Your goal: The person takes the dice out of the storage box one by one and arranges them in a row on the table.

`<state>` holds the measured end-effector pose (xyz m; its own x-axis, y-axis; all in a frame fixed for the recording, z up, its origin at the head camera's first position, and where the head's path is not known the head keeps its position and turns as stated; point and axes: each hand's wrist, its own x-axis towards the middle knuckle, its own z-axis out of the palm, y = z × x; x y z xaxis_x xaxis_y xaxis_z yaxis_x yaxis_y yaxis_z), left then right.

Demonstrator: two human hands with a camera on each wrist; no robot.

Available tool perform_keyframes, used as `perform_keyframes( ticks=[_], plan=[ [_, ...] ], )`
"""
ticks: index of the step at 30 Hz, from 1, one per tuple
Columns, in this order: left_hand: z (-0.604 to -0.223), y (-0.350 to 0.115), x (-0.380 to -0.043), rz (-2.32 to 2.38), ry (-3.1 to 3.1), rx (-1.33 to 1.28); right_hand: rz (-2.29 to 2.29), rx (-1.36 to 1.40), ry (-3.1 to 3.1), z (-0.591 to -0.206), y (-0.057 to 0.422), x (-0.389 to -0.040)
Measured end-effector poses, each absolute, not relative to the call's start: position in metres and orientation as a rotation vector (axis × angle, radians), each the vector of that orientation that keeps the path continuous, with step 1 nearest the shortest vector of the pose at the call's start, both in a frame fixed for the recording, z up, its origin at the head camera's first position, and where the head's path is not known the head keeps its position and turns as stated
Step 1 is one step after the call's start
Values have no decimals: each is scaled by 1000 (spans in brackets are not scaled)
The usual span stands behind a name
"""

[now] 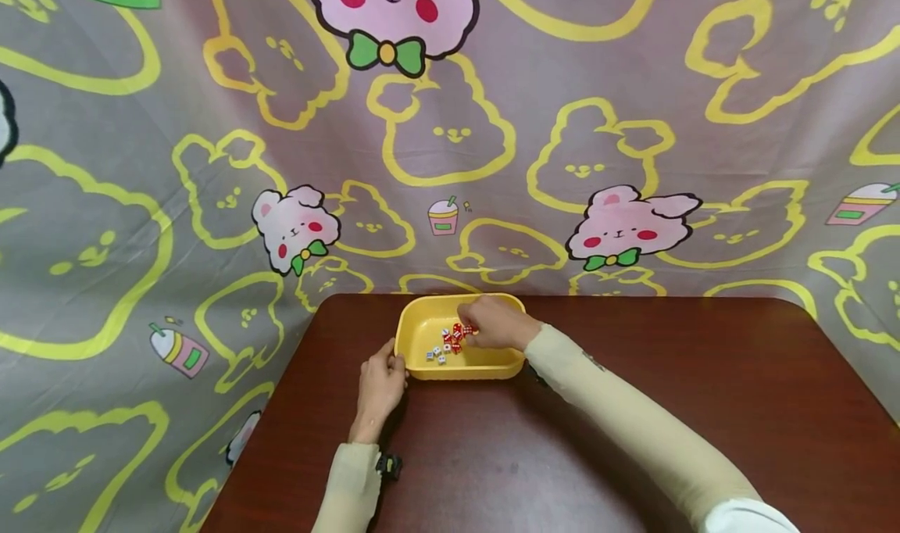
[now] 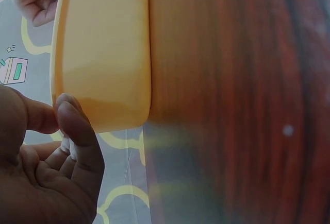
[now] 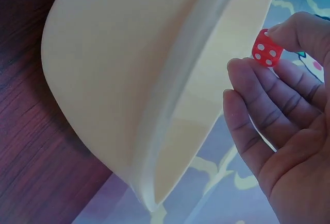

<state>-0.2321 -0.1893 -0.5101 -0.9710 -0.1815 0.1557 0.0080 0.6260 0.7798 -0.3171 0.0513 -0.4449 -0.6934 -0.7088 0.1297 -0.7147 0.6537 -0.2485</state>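
A yellow plastic tub (image 1: 464,373) stands on the brown table, with several white dice (image 1: 437,352) and red dice (image 1: 456,347) together on its floor. At the tub's near left corner my left hand (image 1: 380,384) pinches the rim between thumb and finger, which the left wrist view shows against the tub's wall (image 2: 105,54). Over the tub's right half is my right hand (image 1: 495,322). Its thumb and fingertips pinch one red die (image 3: 266,48) with white pips, while the little finger stays apart from it. From the head, that hand hides part of the tub's floor.
The dark brown wooden table (image 1: 633,384) extends to the right of the tub and in front of it. Right behind the table's far edge hangs a grey-pink cloth (image 1: 492,205) with cartoon animals, which continues along the left side.
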Motion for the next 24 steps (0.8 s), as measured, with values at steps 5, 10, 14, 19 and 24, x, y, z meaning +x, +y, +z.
perform_keyframes(
  ticks=[5,10,14,19,24],
  plan=[
    [-510,-190,-232,-1277,-2628,140,431,1245,-2802,-441,53,-312],
    [-509,-189,-231,-1292,-2627,153,432,1259,-2750,-438,56,-307],
    [-509,-189,-231,-1296,-2624,154,430,1263,-2733,-435,57,-302],
    [-509,-190,-231,-1304,-2612,150,443,1281,-2713,-430,60,-297],
    [-508,-189,-231,-1318,-2607,143,437,1284,-2704,-428,63,-292]
  ],
)
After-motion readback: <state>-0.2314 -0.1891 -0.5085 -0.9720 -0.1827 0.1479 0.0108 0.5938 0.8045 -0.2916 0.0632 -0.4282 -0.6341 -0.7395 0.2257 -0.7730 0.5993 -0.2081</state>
